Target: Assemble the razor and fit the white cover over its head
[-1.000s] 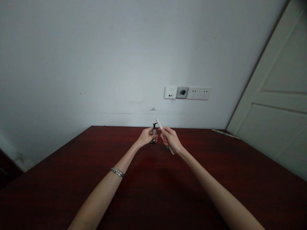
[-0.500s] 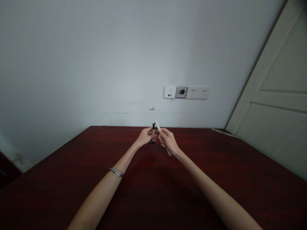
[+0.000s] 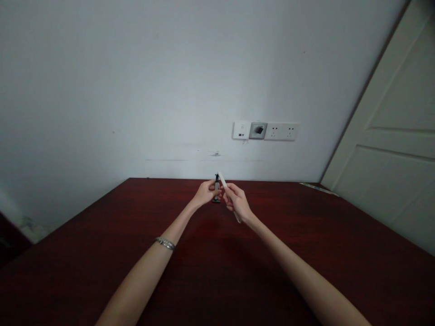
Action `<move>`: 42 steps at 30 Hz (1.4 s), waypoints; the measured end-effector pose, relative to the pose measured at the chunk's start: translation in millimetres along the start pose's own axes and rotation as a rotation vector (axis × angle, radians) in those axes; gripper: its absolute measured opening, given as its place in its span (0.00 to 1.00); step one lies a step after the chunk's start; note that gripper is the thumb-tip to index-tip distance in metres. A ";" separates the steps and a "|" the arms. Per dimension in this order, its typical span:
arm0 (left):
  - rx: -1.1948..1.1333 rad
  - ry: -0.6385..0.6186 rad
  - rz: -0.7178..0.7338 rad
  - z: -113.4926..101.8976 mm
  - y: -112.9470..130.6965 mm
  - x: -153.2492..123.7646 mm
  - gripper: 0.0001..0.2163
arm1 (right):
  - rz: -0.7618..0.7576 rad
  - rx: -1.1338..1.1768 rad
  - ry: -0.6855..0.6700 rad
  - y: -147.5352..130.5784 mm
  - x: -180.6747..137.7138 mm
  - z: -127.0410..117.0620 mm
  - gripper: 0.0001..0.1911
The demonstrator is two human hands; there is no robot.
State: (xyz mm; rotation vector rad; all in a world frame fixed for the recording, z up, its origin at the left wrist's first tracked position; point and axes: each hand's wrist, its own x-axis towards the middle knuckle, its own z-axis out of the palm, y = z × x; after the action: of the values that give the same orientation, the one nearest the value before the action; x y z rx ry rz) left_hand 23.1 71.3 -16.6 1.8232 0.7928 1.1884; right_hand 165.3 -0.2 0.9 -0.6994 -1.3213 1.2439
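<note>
Both my arms reach far out over a dark red wooden table (image 3: pixel 102 253). My left hand (image 3: pixel 205 193) is closed round a small dark upright object (image 3: pixel 216 183) with a grey body; what it is I cannot make out. My right hand (image 3: pixel 235 199) grips a slim white stick-like thing (image 3: pixel 222 179), tilted so its upper tip leans left, right beside the top of the dark object. Whether the two touch is too small to tell. A silver bracelet (image 3: pixel 165 243) sits on my left wrist.
A white wall rises behind the table, carrying a row of sockets and a switch plate (image 3: pixel 265 131). A pale panelled door (image 3: pixel 394 149) stands at the right. A thin light strip (image 3: pixel 318 188) lies on the table's far right edge.
My right hand has shifted slightly left, bringing the white stick's tip closer to the dark object. The left hand has hardly moved.
</note>
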 end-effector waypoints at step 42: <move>-0.006 -0.037 0.004 -1.3 0.9 -0.7 0.11 | -0.084 -0.169 -0.015 7.1 -0.8 4.8 0.12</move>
State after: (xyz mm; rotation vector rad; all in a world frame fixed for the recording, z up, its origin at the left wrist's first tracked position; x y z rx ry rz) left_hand 21.7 70.7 -15.9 1.8371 0.7639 1.1554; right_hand 159.1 -0.3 -5.0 -0.7466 -1.4657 1.0803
